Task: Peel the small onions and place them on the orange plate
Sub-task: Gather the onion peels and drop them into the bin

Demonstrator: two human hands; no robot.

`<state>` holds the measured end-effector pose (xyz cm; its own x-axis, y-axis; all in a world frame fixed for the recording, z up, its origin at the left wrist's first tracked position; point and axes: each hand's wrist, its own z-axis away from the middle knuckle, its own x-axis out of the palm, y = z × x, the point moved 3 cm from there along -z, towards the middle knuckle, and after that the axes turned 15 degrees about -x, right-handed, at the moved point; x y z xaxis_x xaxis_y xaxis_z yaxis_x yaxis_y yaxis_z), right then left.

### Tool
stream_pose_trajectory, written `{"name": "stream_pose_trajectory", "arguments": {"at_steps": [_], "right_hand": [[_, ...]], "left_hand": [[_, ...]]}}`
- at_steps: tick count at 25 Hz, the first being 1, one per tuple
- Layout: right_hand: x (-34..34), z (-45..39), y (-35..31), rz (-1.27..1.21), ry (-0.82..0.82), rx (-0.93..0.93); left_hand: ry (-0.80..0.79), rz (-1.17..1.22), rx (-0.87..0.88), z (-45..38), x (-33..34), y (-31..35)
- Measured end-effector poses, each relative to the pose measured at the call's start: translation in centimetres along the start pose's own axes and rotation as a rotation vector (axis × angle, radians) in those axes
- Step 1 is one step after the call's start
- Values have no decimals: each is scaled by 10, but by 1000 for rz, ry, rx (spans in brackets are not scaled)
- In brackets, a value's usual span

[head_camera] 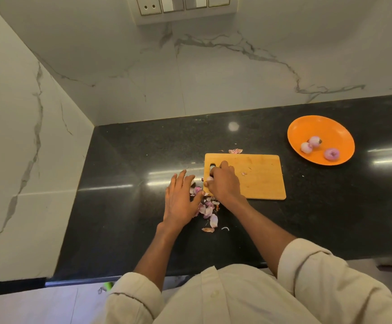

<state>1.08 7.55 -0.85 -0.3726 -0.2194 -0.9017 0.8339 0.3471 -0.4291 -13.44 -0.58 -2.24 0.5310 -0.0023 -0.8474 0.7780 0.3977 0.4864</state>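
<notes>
Counting toward completion: three peeled onions (315,148) are lodged on the orange plate (307,129), which is set well apart to the right on the black counter (120,183).

Item in progress: one small onion (210,179) is gripped by the curled fingers of the right hand (223,182) at the left edge of the wooden cutting board (256,176); how far it is peeled cannot be told.

Left hand (181,199): laid with fingers straight and spread over the loose peels (208,210), nothing clamped. A purple piece (197,189) is seen just beside its fingertips (whether onion or skin cannot be told).

Remaining, as judged: the held onion is to be finished and carried to the plate.

Surroundings: marble wall, switch panel (181,8). No obstruction is noted between board and plate.
</notes>
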Motion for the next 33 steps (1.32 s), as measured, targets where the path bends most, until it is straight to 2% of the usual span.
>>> {"name": "stream_pose_trajectory", "arguments": {"at_steps": [4, 7, 9, 12, 14, 15, 18, 19, 20, 23, 28, 31, 33], "right_hand": [[-1, -1, 5, -111, 60, 32], [-13, 3, 1, -228, 89, -47], [-16, 12, -6, -236, -25, -130], [-12, 34, -13, -129, -235, -206], [-10, 48, -8, -149, -274, -235], [-14, 55, -4, -186, -233, -201], [-32, 65, 23, -121, 83, 98], [-35, 67, 29, -36, 96, 174], [-34, 69, 33, 53, 39, 202], [-28, 76, 42, 138, -95, 167], [-37, 77, 53, 133, -52, 112], [-41, 93, 48, 122, 91, 168], [-37, 107, 51, 55, -5, 292]], "left_hand": [[-49, 35, 6, -7, -1, -7], [-119, 14, 38, -14, -3, -11], [-144, -21, 72, -12, -5, -11], [-143, 54, 109, 1, -9, -11], [-172, 84, 124, 17, -7, -14], [-177, 87, 127, 23, -6, -16], [-105, 115, 73, 28, -5, -13], [-94, 126, 41, 25, -6, -9], [-105, 118, 18, 21, -6, -5], [-165, -21, 37, 16, 1, 1], [-144, 2, 92, 23, -6, -3], [-194, -25, 94, 29, -7, -10], [-239, -18, 59, 34, -5, -14]]}}
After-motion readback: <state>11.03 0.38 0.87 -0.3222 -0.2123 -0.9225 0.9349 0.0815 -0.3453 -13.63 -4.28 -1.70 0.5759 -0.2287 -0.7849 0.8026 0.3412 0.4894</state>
